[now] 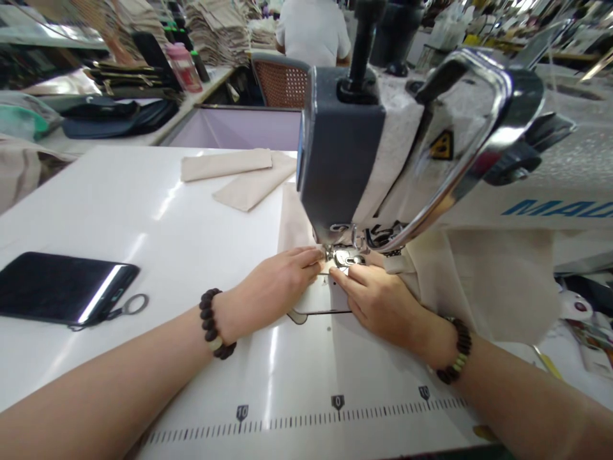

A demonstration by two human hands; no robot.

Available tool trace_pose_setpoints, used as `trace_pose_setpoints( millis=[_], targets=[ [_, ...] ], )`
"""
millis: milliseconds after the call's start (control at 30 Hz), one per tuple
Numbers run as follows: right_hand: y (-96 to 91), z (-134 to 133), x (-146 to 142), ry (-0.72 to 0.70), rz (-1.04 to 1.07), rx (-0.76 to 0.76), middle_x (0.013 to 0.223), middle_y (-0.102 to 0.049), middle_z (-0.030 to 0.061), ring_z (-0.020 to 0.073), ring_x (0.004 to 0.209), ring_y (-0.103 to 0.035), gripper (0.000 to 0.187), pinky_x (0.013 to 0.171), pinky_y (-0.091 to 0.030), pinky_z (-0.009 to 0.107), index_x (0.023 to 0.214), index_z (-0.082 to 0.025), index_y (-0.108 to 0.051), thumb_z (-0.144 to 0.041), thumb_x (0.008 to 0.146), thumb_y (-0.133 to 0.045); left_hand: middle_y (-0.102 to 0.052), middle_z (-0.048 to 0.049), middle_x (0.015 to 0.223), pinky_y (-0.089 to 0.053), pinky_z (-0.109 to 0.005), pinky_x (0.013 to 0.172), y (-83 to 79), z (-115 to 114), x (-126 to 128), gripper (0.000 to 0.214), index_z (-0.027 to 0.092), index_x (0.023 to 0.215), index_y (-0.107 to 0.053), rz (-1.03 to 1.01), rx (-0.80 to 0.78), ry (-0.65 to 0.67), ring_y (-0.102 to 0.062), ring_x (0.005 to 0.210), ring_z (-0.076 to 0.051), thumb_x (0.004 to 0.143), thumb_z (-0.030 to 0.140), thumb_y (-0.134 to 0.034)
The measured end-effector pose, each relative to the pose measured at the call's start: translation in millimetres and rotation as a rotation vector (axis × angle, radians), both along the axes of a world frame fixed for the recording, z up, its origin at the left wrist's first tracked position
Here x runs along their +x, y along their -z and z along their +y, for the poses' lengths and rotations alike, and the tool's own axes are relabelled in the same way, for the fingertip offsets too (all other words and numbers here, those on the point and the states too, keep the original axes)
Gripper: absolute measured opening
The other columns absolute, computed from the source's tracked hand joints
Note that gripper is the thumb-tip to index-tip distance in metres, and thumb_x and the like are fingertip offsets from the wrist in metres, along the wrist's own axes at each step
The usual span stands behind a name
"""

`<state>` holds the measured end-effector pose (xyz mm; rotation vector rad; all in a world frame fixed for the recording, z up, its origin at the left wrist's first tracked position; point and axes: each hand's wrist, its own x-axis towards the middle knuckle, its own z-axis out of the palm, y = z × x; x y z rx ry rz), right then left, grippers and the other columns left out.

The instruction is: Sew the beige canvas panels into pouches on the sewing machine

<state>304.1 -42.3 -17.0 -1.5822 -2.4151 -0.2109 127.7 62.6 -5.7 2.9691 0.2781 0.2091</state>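
A grey and white sewing machine (383, 140) stands over the white table (143, 211). Both my hands rest at its presser foot (347, 257). My left hand (278, 284) lies flat with fingers together, fingertips touching the beige fabric (488, 281) just left of the foot. My right hand (378, 297) presses the same fabric from the right, fingers pointing at the needle. The fabric runs under the foot and drapes off to the right beneath the machine arm. Dark bead bracelets sit on both wrists.
A black phone (57, 287) and small snips (127, 306) lie at the left. Folded beige pieces (239, 176) lie behind. A ruler scale (311, 418) marks the front edge. A person in white (313, 29) sits beyond, by stacks of fabric (215, 29).
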Motion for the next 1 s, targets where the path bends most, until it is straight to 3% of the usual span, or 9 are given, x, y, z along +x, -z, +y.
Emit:
trace_pose_setpoints(
  millis=[367,733,900,1000],
  targets=[
    [-0.2,0.6,-1.4,0.015,0.007,0.005,0.072,-0.058,0.006,0.0165,0.064,-0.05,0.032,0.06,-0.035,0.029,0.107,-0.007,-0.061,-0.008,0.081,-0.042,-0.059,-0.0095,0.101,-0.047,-0.032,0.09,1.9,5.2,6.3,0.018,0.009,0.101,-0.057,-0.111,0.041,-0.056,-0.054,0.104,-0.02,0.092,0.014,-0.042],
    [-0.5,1.0,-1.6,0.012,0.018,-0.004,0.071,-0.057,0.0051,0.0163,0.062,-0.049,0.029,0.058,-0.034,0.029,0.102,-0.009,-0.06,-0.006,0.081,-0.041,-0.061,-0.0092,0.103,-0.047,-0.031,0.087,1.2,11.4,8.0,0.023,0.01,0.104,-0.058,-0.104,0.038,-0.07,-0.056,0.099,-0.019,0.094,0.016,-0.038],
    [-1.8,-1.5,4.2,-0.083,0.063,-0.003,0.071,-0.058,0.0048,0.0157,0.066,-0.051,0.026,0.061,-0.036,0.028,0.098,-0.011,-0.06,-0.01,0.085,-0.038,-0.06,-0.0112,0.099,-0.049,-0.037,0.081,-10.0,-12.0,-2.5,0.024,0.009,0.102,-0.058,0.076,0.091,-0.087,-0.056,0.091,-0.023,0.089,0.027,-0.051],
    [-2.8,-4.0,8.0,-0.188,0.093,-0.004,0.068,-0.056,0.0036,0.0153,0.063,-0.048,0.027,0.059,-0.035,0.029,0.087,-0.013,-0.062,-0.013,0.088,-0.035,-0.06,-0.0102,0.097,-0.047,-0.036,0.081,-13.7,-32.3,-10.3,0.019,0.012,0.093,-0.06,0.118,0.075,0.005,-0.054,0.093,-0.022,0.09,0.027,-0.049]
  ],
)
